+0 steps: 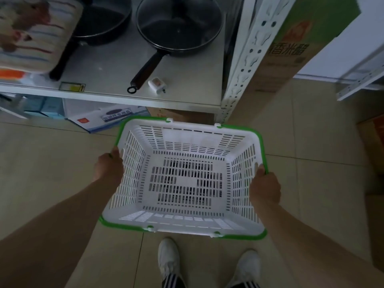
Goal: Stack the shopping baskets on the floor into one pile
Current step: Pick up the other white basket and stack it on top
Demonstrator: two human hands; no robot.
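Head view — white basket (187,179) with green rim, held off the tiled floor (52,159) above two white shoes (168,258). Left hand (109,166) and right hand (265,189) clamp opposite short sides. Pans (178,26) on shelf (116,65) beyond.

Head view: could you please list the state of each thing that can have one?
White slotted plastic basket with green rim: empty, upright, held up by both short sides.
Left hand: gripping the basket's left rim.
Right hand: gripping its right rim.
Black frying pan: empty, resting on the shelf.
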